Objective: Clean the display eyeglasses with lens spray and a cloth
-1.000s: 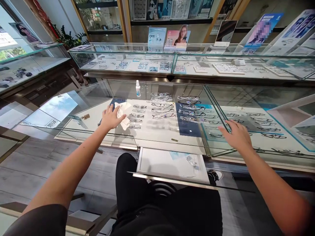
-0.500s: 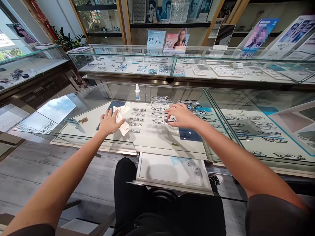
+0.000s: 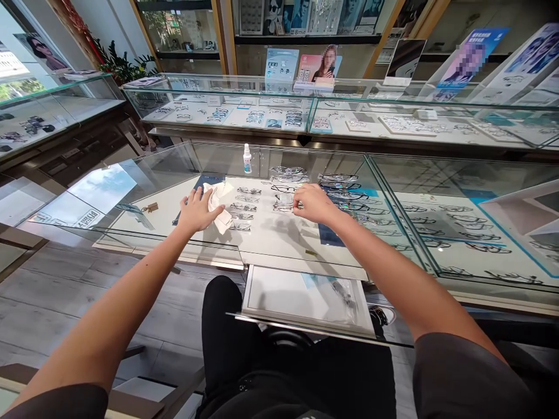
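Observation:
My left hand [image 3: 196, 210] rests on the left part of the glass counter, fingers spread. A crumpled cream cloth [image 3: 220, 208] lies against its thumb and index finger. My right hand [image 3: 313, 203] is closed in a pinch at the right end of a pair of eyeglasses [image 3: 283, 207], the nearest in the middle column. The fingertips partly hide that end. More eyeglasses [image 3: 288, 172] sit behind it in the same column. Between my hands runs another column of eyeglasses [image 3: 243, 208].
A white spray bottle [image 3: 247, 159] stands upright toward the back. Farther right are more eyeglasses [image 3: 349, 196] and a glass panel seam [image 3: 402, 215]. An open drawer [image 3: 279, 291] holding clear plastic packets juts out above my lap. Behind stands another glass showcase [image 3: 209, 125].
My right hand has moved slightly left and its fingers have closed at the end of the nearest eyeglasses. My left hand stays spread beside the cloth. The view has shifted slightly.

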A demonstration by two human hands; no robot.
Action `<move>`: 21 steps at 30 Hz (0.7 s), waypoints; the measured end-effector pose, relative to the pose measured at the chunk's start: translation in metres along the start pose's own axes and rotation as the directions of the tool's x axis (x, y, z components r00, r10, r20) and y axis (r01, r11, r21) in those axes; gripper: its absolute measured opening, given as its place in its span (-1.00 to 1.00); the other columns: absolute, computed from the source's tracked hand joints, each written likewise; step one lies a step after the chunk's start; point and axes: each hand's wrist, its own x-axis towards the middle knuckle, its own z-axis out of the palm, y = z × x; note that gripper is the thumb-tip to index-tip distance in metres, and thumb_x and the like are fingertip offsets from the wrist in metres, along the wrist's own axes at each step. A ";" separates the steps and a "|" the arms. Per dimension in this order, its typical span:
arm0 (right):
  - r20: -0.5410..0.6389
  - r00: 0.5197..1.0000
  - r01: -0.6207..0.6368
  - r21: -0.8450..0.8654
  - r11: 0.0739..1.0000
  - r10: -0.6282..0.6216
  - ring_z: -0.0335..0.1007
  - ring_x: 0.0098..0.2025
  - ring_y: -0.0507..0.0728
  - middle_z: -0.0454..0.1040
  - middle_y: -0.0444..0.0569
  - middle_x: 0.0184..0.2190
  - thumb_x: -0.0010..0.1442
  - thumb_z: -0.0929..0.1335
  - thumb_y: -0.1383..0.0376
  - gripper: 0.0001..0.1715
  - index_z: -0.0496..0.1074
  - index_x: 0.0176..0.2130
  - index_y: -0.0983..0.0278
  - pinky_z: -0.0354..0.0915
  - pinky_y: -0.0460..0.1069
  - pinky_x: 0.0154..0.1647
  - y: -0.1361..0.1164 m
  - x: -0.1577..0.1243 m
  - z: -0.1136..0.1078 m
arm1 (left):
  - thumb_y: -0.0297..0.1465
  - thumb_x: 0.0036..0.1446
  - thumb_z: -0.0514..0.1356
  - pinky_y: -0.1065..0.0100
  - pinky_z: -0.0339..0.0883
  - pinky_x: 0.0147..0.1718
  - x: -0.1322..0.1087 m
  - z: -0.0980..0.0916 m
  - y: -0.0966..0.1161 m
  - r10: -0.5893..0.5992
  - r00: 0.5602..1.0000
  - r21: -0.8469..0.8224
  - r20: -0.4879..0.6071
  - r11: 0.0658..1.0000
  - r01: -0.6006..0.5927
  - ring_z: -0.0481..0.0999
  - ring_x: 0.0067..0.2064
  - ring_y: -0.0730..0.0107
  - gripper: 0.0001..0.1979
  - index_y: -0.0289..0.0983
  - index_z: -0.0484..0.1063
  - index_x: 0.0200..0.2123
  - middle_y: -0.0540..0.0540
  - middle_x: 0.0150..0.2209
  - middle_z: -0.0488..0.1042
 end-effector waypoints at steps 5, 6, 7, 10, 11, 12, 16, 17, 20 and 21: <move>-0.121 0.992 -0.012 0.235 0.972 0.042 0.46 -0.14 0.26 0.63 0.00 -0.34 0.10 0.43 0.39 -0.86 0.51 -0.48 0.21 0.26 0.13 0.03 -0.041 -0.036 -0.024 | 0.28 0.34 -0.15 -0.27 -0.14 0.53 -0.001 -0.004 0.002 -0.009 1.000 -0.028 0.011 1.000 0.009 -0.09 0.66 -0.20 -0.02 -0.17 0.08 0.61 -0.33 0.64 -0.05; -0.098 0.995 0.003 0.316 0.949 0.030 0.49 -0.14 0.25 0.63 -0.03 -0.33 0.10 0.44 0.38 -0.87 0.52 -0.47 0.20 0.28 0.11 0.00 -0.053 -0.050 -0.031 | 0.29 0.34 -0.15 -0.27 -0.15 0.53 -0.001 -0.005 0.003 -0.009 1.000 -0.033 0.010 0.999 0.009 -0.09 0.66 -0.21 -0.01 -0.18 0.09 0.61 -0.34 0.64 -0.05; -0.047 0.999 0.009 0.398 0.917 0.010 0.51 -0.14 0.24 0.64 -0.05 -0.32 0.10 0.45 0.36 -0.88 0.53 -0.47 0.19 0.29 0.10 -0.04 -0.065 -0.067 -0.037 | 0.29 0.34 -0.15 -0.27 -0.15 0.53 -0.001 -0.005 0.003 -0.009 1.000 -0.036 0.007 0.999 0.009 -0.08 0.66 -0.22 -0.01 -0.18 0.09 0.60 -0.34 0.64 -0.05; 0.216 0.975 -0.084 0.607 0.790 -0.062 0.56 -0.19 0.20 0.66 -0.10 -0.30 0.10 0.48 0.34 -0.92 0.59 -0.43 0.16 0.33 0.06 -0.14 -0.098 -0.120 -0.037 | 0.29 0.33 -0.14 -0.27 -0.13 0.53 -0.001 -0.006 0.004 -0.009 1.000 -0.035 0.003 0.999 0.009 -0.08 0.65 -0.24 -0.01 -0.18 0.09 0.60 -0.33 0.64 -0.04; 0.319 0.946 -0.161 0.637 0.754 -0.067 0.56 -0.22 0.19 0.67 -0.10 -0.30 0.11 0.49 0.32 -0.93 0.60 -0.42 0.16 0.34 0.05 -0.17 -0.106 -0.136 -0.030 | 0.28 0.32 -0.14 -0.27 -0.12 0.52 -0.001 -0.007 0.004 -0.007 1.000 -0.033 0.005 0.999 0.007 -0.08 0.65 -0.24 -0.01 -0.18 0.08 0.61 -0.32 0.64 -0.04; 0.402 0.914 -0.238 0.632 0.737 -0.050 0.57 -0.24 0.19 0.67 -0.11 -0.30 0.09 0.50 0.32 -0.93 0.59 -0.43 0.16 0.34 0.05 -0.18 -0.111 -0.150 -0.020 | 0.28 0.32 -0.14 -0.27 -0.13 0.52 -0.001 -0.007 0.004 -0.006 1.000 -0.031 0.008 0.999 0.006 -0.08 0.65 -0.25 -0.01 -0.18 0.08 0.61 -0.31 0.65 -0.05; 0.432 0.899 -0.303 0.488 0.819 0.076 0.55 -0.12 0.24 0.66 -0.07 -0.30 0.10 0.48 0.37 -0.86 0.53 -0.47 0.17 0.33 0.07 -0.06 -0.106 -0.174 0.044 | 0.25 0.33 -0.12 -0.26 -0.15 0.53 -0.001 -0.010 0.006 -0.008 1.000 -0.040 0.012 0.999 0.008 -0.10 0.66 -0.24 -0.02 -0.18 0.07 0.62 -0.27 0.65 -0.06; 0.397 0.913 -0.280 0.447 0.849 0.093 0.54 -0.13 0.24 0.66 -0.05 -0.31 0.10 0.47 0.38 -0.85 0.52 -0.47 0.18 0.31 0.07 -0.06 -0.099 -0.170 0.061 | 0.25 0.33 -0.12 -0.26 -0.16 0.53 -0.001 -0.010 0.006 -0.010 1.000 -0.041 0.010 0.999 0.010 -0.09 0.65 -0.23 -0.02 -0.18 0.07 0.62 -0.27 0.65 -0.06; 0.218 0.965 -0.208 0.310 0.928 0.144 0.50 -0.12 0.25 0.64 0.01 -0.30 0.15 0.44 0.39 -0.86 0.50 -0.44 0.20 0.28 0.08 -0.02 -0.071 -0.141 0.103 | 0.25 0.33 -0.11 -0.25 -0.16 0.53 -0.002 -0.010 0.007 -0.008 1.000 -0.044 0.007 0.999 0.009 -0.09 0.65 -0.23 -0.02 -0.17 0.07 0.62 -0.26 0.65 -0.06; 0.168 0.975 -0.183 0.256 0.949 0.143 0.49 -0.11 0.26 0.64 0.03 -0.30 0.17 0.44 0.38 -0.87 0.50 -0.43 0.21 0.27 0.09 -0.01 -0.061 -0.127 0.113 | 0.25 0.33 -0.11 -0.24 -0.16 0.53 -0.002 -0.010 0.007 -0.007 1.000 -0.047 0.005 0.999 0.007 -0.09 0.65 -0.23 -0.02 -0.17 0.07 0.62 -0.27 0.65 -0.05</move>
